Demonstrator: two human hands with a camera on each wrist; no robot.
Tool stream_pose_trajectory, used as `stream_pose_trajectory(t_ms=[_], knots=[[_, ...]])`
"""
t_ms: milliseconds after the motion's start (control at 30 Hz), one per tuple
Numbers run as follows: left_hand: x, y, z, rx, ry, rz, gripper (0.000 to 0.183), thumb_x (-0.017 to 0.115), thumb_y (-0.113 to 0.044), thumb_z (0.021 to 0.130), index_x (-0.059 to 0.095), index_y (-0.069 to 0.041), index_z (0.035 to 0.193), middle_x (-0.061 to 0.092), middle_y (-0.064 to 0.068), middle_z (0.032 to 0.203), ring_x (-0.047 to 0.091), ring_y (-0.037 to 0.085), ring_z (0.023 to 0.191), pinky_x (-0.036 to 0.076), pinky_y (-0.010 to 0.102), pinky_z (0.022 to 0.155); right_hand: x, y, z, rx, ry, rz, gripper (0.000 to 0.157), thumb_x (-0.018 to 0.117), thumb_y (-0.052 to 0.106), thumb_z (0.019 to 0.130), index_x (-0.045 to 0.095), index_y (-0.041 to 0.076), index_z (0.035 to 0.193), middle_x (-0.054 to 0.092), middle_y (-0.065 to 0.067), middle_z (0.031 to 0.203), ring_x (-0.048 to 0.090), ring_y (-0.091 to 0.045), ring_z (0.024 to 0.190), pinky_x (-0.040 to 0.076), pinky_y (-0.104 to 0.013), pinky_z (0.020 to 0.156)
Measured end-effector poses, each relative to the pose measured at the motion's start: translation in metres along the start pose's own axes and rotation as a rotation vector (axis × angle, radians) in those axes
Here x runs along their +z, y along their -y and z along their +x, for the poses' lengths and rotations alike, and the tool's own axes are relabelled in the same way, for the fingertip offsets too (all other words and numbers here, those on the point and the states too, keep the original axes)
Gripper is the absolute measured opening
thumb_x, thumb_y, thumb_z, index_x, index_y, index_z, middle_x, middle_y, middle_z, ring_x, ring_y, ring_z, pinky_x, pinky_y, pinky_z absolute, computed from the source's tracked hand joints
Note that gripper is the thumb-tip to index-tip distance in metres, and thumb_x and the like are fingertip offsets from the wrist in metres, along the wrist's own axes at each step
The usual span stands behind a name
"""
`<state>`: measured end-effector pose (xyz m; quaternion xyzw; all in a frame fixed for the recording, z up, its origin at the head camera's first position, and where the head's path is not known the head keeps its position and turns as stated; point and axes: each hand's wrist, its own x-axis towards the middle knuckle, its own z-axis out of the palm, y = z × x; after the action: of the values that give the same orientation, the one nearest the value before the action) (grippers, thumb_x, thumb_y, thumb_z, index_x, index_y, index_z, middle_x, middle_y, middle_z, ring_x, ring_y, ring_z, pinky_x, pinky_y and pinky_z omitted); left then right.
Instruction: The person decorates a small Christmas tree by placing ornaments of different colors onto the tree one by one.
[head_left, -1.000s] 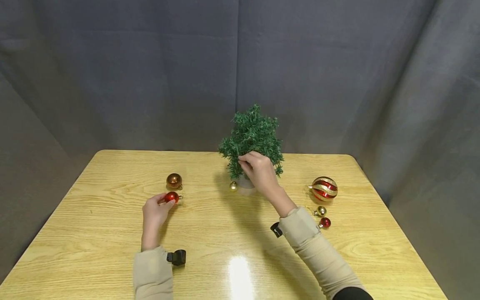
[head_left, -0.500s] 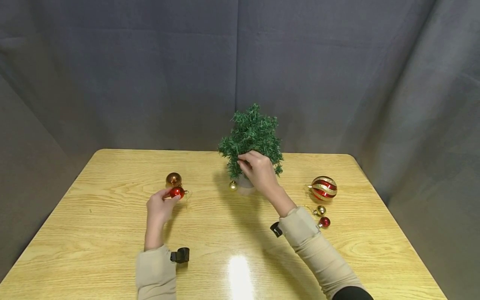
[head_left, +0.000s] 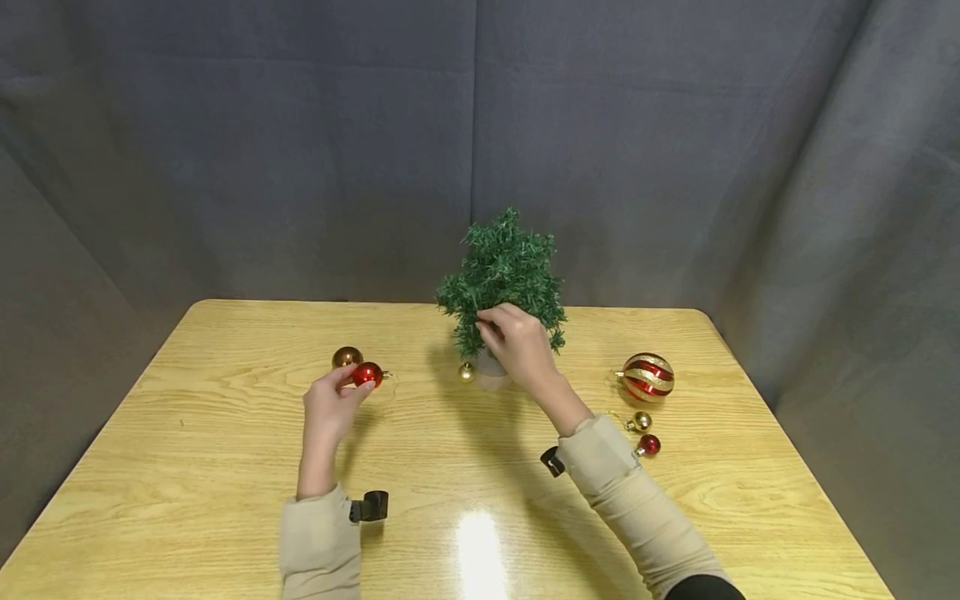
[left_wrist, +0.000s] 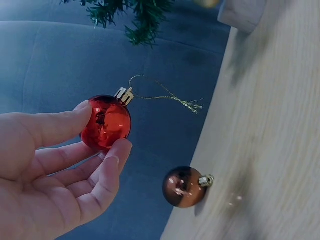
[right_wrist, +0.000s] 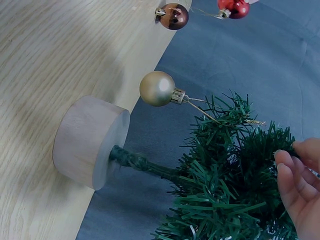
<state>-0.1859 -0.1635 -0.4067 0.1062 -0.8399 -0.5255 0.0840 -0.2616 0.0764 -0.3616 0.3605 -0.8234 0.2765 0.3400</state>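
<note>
My left hand [head_left: 330, 408] holds a shiny red bauble [left_wrist: 107, 124] between thumb and fingertips, lifted off the table. From its cap a thin gold loop [left_wrist: 172, 97] trails free. At the small artificial Christmas tree [head_left: 513, 262], my right hand [head_left: 521, 342] pinches a green branch tip, close up in the right wrist view. A matte gold bauble [right_wrist: 157, 89] hangs by its string from a low branch, beside the tree's round wooden base [right_wrist: 90, 142]. Just behind the red bauble, a brown bauble [left_wrist: 184, 187] lies on the table.
On the right of the wooden table [head_left: 225, 458] lie a large red-and-gold striped bauble [head_left: 648, 377], a small gold bauble [head_left: 641, 422] and a small dark red bauble [head_left: 649, 445]. A grey curtain [head_left: 300, 167] stands behind the table and along its sides.
My left hand has moved right and away from me, carrying the red bauble up past the brown one. The right hand stays at the same spot on the tree.
</note>
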Motion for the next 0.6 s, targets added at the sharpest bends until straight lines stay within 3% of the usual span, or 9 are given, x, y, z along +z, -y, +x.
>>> stream_pose_trajectory(t_ms=[233, 600], knots=[[0.003, -0.008, -0.001, 0.034, -0.005, 0.018, 0.044, 0.061, -0.014, 0.086, 0.049, 0.008, 0.123, 0.055, 0.025, 0.113, 0.056, 0.031, 0.091, 0.044, 0.027, 0.061, 0.000, 0.000, -0.001, 0.004, -0.009, 0.010, 0.008, 0.064, 0.000, 0.080, 0.067, -0.002, 0.087, 0.063, -0.011, 0.080, 0.058, -0.015, 0.061, 0.047, -0.021, 0.053], [0.009, -0.021, -0.004, 0.105, -0.021, 0.006, 0.041, 0.063, -0.011, 0.084, 0.052, 0.010, 0.118, 0.057, 0.026, 0.107, 0.057, 0.032, 0.087, 0.044, 0.029, 0.061, 0.002, -0.001, -0.002, -0.018, -0.044, 0.014, 0.006, 0.065, -0.001, 0.079, 0.067, -0.001, 0.085, 0.062, -0.010, 0.080, 0.057, -0.015, 0.059, 0.046, -0.021, 0.051]])
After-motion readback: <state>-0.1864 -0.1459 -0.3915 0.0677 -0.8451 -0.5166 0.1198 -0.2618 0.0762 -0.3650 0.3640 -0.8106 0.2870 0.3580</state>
